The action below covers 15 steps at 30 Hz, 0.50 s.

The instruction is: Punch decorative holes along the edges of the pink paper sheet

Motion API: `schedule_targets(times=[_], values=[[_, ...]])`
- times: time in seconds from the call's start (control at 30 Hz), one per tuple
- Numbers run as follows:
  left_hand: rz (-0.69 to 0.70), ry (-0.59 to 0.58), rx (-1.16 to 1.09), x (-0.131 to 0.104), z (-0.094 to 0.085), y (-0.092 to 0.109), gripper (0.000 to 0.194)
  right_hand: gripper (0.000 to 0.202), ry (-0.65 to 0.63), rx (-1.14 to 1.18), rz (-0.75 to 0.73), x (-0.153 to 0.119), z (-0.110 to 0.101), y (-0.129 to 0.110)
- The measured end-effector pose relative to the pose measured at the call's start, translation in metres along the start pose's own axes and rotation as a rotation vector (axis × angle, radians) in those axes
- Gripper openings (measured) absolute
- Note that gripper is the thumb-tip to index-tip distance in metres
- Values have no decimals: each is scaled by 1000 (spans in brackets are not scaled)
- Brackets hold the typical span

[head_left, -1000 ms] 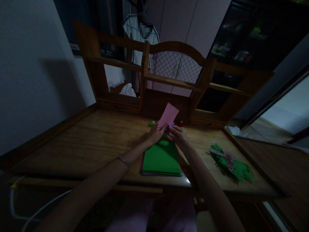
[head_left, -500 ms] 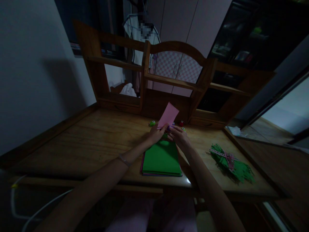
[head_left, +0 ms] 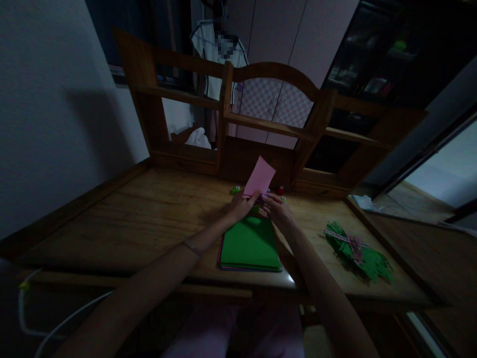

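Observation:
A sheet of pink paper (head_left: 260, 176) is pinched in my left hand (head_left: 246, 204), tilted up above the desk, with a row of small cut-outs along its lower left edge. At that lower edge, my right hand (head_left: 278, 208) has its fingers closed round a small purple craft punch (head_left: 263, 197), mostly hidden by the fingers. Below both hands lies a stack of coloured paper (head_left: 249, 243) with a green sheet on top. Just behind the hands stand a green punch (head_left: 235, 190) with an eye-like spot and a red one (head_left: 280, 190).
Green cut paper pieces (head_left: 372, 261) lie at the right of the wooden desk (head_left: 160, 219), with a punched pink strip (head_left: 337, 234) across them. A wooden shelf frame (head_left: 261, 122) rises along the back edge. Another green punch (head_left: 283, 199) sits beyond my right hand.
My right fingers have shifted very slightly at the purple punch. The pink paper and my left hand stay almost in the same place.

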<state>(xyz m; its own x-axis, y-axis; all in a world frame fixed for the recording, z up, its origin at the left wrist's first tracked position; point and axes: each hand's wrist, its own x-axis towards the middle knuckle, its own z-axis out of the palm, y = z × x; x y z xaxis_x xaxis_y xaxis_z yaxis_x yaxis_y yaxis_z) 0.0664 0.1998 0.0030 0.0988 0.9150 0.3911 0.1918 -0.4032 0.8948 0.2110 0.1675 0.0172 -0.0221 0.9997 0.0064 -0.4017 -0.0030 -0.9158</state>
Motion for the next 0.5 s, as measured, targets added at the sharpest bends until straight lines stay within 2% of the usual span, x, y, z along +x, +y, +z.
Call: schedule_targets(times=[0.17,0.5], values=[[32,-18,25,0,0,-3,44,32,-35,-15,3,1,-2,1],[10,-83,29,1,2,-5,42,33,-7,-57,8,0,-2,2]])
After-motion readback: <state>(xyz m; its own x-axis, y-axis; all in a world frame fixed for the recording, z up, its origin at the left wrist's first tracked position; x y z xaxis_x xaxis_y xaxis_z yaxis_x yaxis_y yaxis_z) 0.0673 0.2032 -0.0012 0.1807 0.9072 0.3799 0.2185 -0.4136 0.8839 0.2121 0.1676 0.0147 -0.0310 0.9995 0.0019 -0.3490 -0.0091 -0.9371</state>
